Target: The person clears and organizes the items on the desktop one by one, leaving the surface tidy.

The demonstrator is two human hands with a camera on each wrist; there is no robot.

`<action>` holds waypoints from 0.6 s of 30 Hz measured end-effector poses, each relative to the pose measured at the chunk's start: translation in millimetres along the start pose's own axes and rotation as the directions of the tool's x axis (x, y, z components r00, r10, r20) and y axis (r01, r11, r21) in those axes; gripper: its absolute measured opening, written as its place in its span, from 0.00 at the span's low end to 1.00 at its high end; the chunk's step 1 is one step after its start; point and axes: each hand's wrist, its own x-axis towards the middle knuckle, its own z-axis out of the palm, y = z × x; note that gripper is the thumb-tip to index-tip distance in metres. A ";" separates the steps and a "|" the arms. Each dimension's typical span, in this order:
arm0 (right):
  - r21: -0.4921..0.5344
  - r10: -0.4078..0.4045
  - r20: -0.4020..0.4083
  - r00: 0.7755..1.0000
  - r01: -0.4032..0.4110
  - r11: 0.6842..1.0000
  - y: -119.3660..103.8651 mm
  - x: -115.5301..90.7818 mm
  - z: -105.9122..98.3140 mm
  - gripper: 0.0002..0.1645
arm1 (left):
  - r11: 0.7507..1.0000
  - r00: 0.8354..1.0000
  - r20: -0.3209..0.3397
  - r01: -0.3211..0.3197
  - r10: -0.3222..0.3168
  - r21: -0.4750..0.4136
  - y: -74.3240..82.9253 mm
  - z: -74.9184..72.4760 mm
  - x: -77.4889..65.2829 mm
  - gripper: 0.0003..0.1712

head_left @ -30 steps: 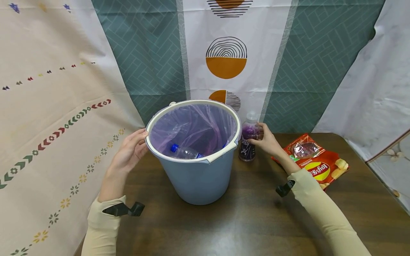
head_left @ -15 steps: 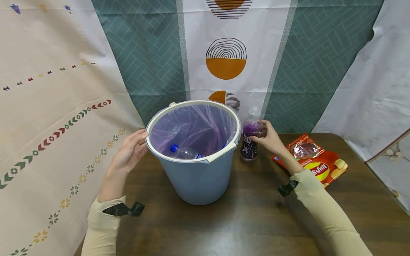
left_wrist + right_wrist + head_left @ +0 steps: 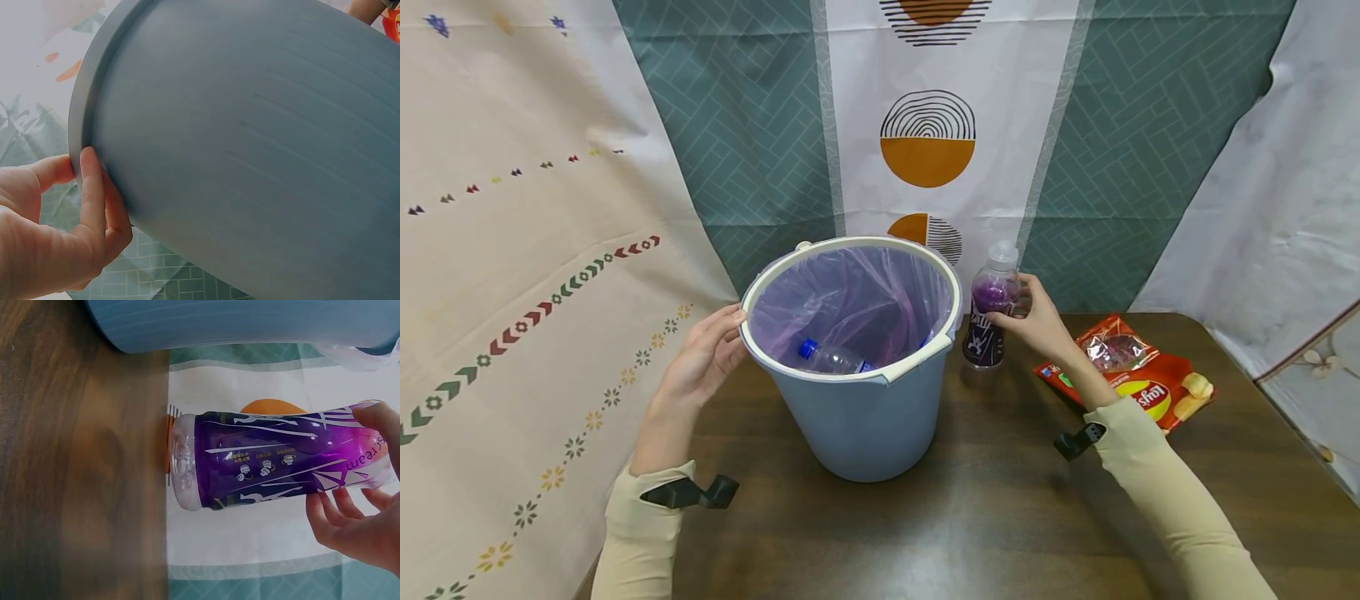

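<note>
A light blue bucket [image 3: 861,425] with a white rim stands on the table, lined with a translucent purple bag [image 3: 887,292]. Inside lies a clear plastic bottle [image 3: 835,359] with a blue cap. My left hand [image 3: 703,354] pinches the bucket's rim at the left, thumb and fingers on either side of it in the left wrist view. To the right of the bucket, my right hand [image 3: 1037,321] grips a clear drink bottle [image 3: 269,456] with a purple and black label, upright in the head view. Its base appears slightly above the table.
A red Lay's chip bag [image 3: 1150,379] lies on the dark wooden table [image 3: 1000,500] at the right, partly behind my right forearm. Patterned cloths [image 3: 737,125] hang behind and beside the table.
My right hand has moved up and slightly right with the drink bottle. The left hand and bucket have stayed put.
</note>
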 end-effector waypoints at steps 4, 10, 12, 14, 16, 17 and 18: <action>-0.017 -0.029 -0.004 1.000 0.029 0.999 -4.8 -0.8 -2.1 0.47 | 1.000 1.000 -0.004 -0.002 0.002 0.004 0.2 0.1 -0.1 0.12; -0.008 -0.071 -0.010 0.997 0.071 0.997 -12.6 -0.9 -2.3 0.45 | 1.000 1.000 0.005 -0.007 0.007 -0.007 0.7 -0.4 -0.2 0.12; -0.008 -0.081 -0.010 0.997 0.081 0.997 -15.7 -1.7 -2.1 0.45 | 1.000 1.000 0.002 -0.007 0.007 -0.001 0.7 -0.4 -0.1 0.12; -0.018 -0.092 -0.007 0.996 0.092 0.996 -26.7 -6.7 -2.0 0.43 | 1.000 1.000 0.001 -0.004 0.004 0.000 0.6 -0.5 -0.1 0.12; -0.024 -0.100 -0.011 0.995 0.100 0.995 -34.4 -10.1 -1.5 0.43 | 1.000 1.000 0.002 -0.003 0.003 0.001 0.3 -0.7 0.1 0.11; -0.026 -0.107 -0.015 0.994 0.107 0.994 -35.3 -10.6 -1.5 0.43 | 1.000 1.000 0.001 -0.002 0.002 0.000 0.2 -0.7 0.1 0.11; -0.032 -0.114 -0.020 0.993 0.113 0.993 -35.9 -11.0 -1.4 0.43 | 1.000 1.000 0.000 -0.001 0.001 -0.001 0.2 -0.7 0.1 0.11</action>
